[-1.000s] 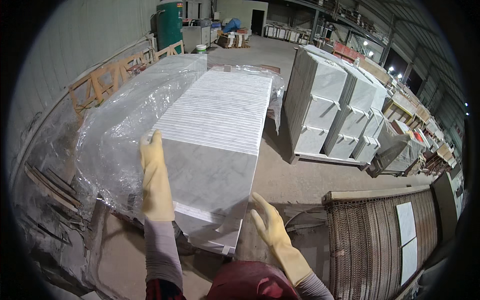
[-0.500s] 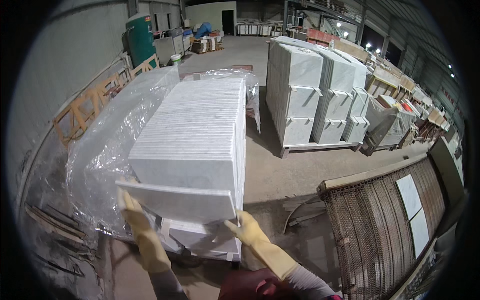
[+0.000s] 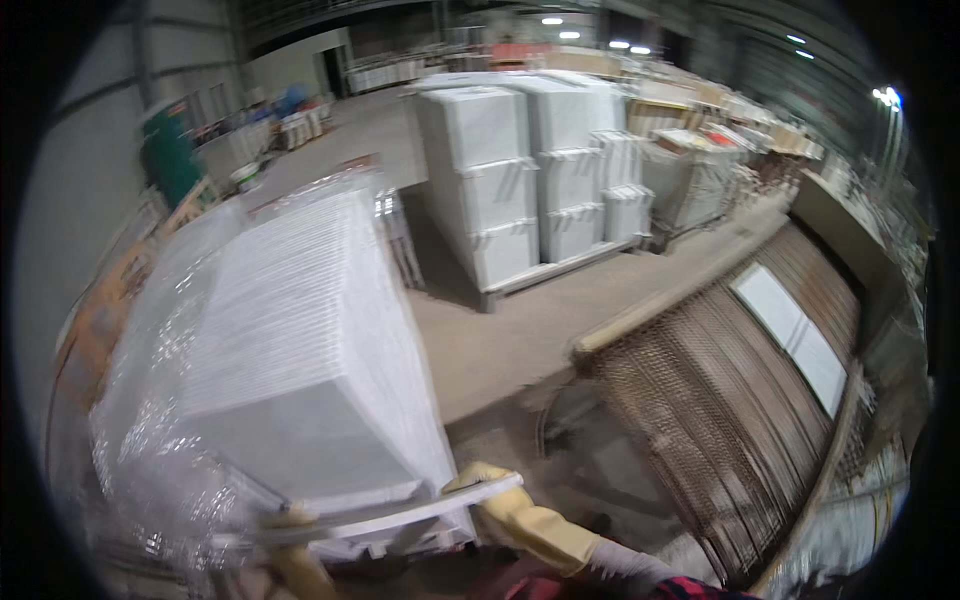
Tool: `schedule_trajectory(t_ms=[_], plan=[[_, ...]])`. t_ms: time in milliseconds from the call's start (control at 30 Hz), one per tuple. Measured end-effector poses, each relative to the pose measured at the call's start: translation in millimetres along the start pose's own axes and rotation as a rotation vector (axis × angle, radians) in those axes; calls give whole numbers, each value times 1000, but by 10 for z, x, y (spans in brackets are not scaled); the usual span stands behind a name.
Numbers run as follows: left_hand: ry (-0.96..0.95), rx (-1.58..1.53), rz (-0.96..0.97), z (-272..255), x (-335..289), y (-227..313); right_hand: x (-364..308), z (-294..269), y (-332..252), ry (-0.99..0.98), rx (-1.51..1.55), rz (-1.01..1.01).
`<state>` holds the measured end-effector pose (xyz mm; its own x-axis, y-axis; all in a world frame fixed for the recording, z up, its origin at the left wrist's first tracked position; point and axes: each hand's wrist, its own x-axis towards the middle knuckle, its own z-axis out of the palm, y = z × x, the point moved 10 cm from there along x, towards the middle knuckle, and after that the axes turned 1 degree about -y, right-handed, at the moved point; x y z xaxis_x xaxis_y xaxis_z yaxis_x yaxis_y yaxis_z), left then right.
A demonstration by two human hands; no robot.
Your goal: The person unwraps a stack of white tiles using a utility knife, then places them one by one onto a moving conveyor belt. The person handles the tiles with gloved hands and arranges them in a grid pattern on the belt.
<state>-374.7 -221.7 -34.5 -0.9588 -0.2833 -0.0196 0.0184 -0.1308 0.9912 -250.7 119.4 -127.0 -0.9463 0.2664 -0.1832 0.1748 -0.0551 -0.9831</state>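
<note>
A pale stone slab (image 3: 405,517) is tilted in front of me, seen nearly edge-on and smeared by motion. My right hand (image 3: 515,512), in a yellow rubber glove, is closed round its right end. My left hand (image 3: 290,550), gloved alike and blurred, grips the slab's left part from the near side; most of its fingers are hidden. Just beyond the slab stands a long row of upright white stone slabs (image 3: 290,300), packed face to face. Clear plastic wrap (image 3: 150,400) bunches along the row's left side.
A brown mesh conveyor (image 3: 690,430) lies to the right, with white tiles (image 3: 790,325) on it. Tall stacks of white slabs (image 3: 500,190) stand on a low frame beyond. A wooden frame (image 3: 95,335) leans at the left, near a green tank (image 3: 170,155).
The held slab has come off the front of the row, toward me and lower, tipping to show its edge. My view has swung right, and both hands have moved with the slab.
</note>
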Motion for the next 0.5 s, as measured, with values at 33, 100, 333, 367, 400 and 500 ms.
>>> schedule_trajectory(t_ms=[33,100,333,367,400,500], plan=[[-34,24,-19,104,-143,15,-20,-202,-52,62,-198,-13],[-157,74,-77,614,-400,-44,-263,-652,-139,163,41,175],[-638,220,-323,2281,-1547,-460,-1523,-2217,357,840,770,207],[-704,246,-365,2469,-1737,-551,-1744,-2433,452,885,739,212],[-789,277,-418,2703,-1966,-672,-2029,-2640,589,937,705,225],[-1163,340,-510,3477,-2801,-1014,-2824,-3117,864,1110,803,132]])
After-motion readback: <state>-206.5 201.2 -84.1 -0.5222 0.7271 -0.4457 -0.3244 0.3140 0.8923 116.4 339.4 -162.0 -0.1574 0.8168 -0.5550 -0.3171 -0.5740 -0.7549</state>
